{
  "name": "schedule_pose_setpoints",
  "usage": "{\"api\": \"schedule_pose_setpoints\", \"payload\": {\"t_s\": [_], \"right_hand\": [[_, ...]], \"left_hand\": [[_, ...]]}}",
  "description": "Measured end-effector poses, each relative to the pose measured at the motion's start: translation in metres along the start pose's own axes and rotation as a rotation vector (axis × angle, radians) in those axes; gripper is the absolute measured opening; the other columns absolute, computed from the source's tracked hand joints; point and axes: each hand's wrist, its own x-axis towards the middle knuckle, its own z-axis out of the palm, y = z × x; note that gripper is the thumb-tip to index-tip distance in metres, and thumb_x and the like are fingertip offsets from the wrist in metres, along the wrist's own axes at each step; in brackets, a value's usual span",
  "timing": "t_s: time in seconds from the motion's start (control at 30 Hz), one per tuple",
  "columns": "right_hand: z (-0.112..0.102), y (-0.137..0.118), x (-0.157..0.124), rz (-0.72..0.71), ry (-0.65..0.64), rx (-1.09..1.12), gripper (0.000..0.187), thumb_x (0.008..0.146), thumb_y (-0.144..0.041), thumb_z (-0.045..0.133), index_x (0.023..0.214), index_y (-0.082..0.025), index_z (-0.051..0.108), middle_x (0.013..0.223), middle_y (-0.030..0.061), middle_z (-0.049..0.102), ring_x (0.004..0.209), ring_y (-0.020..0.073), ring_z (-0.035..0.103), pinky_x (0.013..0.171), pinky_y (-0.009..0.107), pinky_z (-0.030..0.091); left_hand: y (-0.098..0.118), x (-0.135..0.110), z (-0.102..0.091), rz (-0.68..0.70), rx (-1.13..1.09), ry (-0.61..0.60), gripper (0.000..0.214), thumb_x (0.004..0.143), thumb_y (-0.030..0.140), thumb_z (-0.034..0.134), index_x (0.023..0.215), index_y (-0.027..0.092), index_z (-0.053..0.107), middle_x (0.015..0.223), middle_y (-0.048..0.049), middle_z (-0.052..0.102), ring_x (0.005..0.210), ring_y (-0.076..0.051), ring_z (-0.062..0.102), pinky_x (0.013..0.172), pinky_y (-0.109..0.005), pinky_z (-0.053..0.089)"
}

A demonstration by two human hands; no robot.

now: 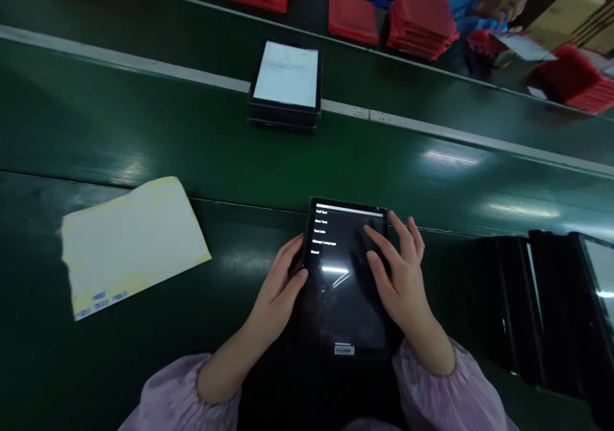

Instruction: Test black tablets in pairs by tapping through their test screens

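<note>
Black, flat, glass-fronted tablet (344, 297) with a white text menu (319, 231) sits in front of the person, near side of the smooth dark green bench (235, 335); can't tell if it's fully supported there. Left hand (275, 290) grasps its left edge, thumb at the front rim. Right hand (403, 281) loose, fingers spread over the screen's upper right, contact unclear. Likely best: brace with the left, thumb off active glass; tap with one right fingertip, others lifted clear.
</note>
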Motion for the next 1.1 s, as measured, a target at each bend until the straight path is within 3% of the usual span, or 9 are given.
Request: {"api": "schedule_pose_setpoints", "payload": {"t_s": [0.17, 0.5, 0.77, 0.93, 1.0, 1.1], "right_hand": [[-0.012, 0.003, -0.009, 0.055, 0.039, 0.044, 0.036, 0.113, -0.037, 0.048, 0.14, -0.034, 0.072, 0.165, 0.0079, 0.053, 0.162, 0.0429, 0.035, 0.123, 0.077, 0.04], [-0.011, -0.004, -0.021, 0.039, 0.059, 0.123, 0.035, 0.113, -0.028, 0.049, 0.124, -0.033, 0.082, 0.158, 0.0052, 0.061, 0.159, 0.0373, 0.042, 0.117, 0.064, 0.052], [-0.006, -0.005, -0.021, 0.047, 0.03, 0.091, 0.035, 0.113, -0.031, 0.049, 0.126, -0.034, 0.082, 0.161, 0.0053, 0.058, 0.16, 0.0392, 0.037, 0.119, 0.068, 0.048], [-0.009, 0.006, -0.048, 0.26, 0.053, 0.113, 0.043, 0.114, -0.043, 0.042, 0.139, -0.03, 0.074, 0.157, 0.0101, 0.062, 0.157, 0.0372, 0.044, 0.122, 0.07, 0.046], [-0.009, 0.006, -0.063, 0.383, -0.003, 0.141, 0.049, 0.113, -0.053, 0.042, 0.137, -0.026, 0.075, 0.158, 0.0136, 0.061, 0.159, 0.0385, 0.041, 0.123, 0.07, 0.044], [-0.008, -0.004, -0.077, 0.495, -0.125, 0.395, 0.058, 0.108, -0.064, 0.048, 0.142, -0.023, 0.071, 0.161, 0.0162, 0.058, 0.162, 0.0376, 0.037, 0.129, 0.067, 0.039]], "left_hand": [[-0.002, -0.002, 0.001, -0.008, -0.006, 0.007, 0.047, 0.104, 0.044, 0.059, 0.15, 0.034, 0.063, 0.164, -0.0064, 0.058, 0.158, -0.031, 0.046, 0.13, -0.057, 0.037], [-0.003, -0.004, 0.002, -0.065, -0.056, 0.023, 0.045, 0.103, 0.049, 0.063, 0.146, 0.037, 0.067, 0.163, -0.0042, 0.058, 0.157, -0.031, 0.047, 0.127, -0.055, 0.043], [-0.002, -0.005, 0.002, -0.092, -0.058, 0.032, 0.046, 0.102, 0.051, 0.064, 0.145, 0.037, 0.069, 0.163, -0.0041, 0.058, 0.158, -0.032, 0.045, 0.127, -0.055, 0.043], [0.003, -0.004, 0.003, -0.083, -0.01, 0.087, 0.046, 0.1, 0.054, 0.065, 0.142, 0.038, 0.072, 0.164, -0.0024, 0.058, 0.159, -0.032, 0.043, 0.131, -0.055, 0.036], [0.005, -0.004, 0.006, -0.083, 0.017, 0.122, 0.047, 0.098, 0.056, 0.066, 0.14, 0.037, 0.074, 0.163, -0.0028, 0.059, 0.16, -0.033, 0.043, 0.133, -0.055, 0.032], [0.0, -0.01, 0.01, -0.118, 0.031, 0.159, 0.053, 0.096, 0.061, 0.065, 0.14, 0.032, 0.074, 0.16, -0.0047, 0.062, 0.159, -0.035, 0.043, 0.135, -0.056, 0.028]]}}
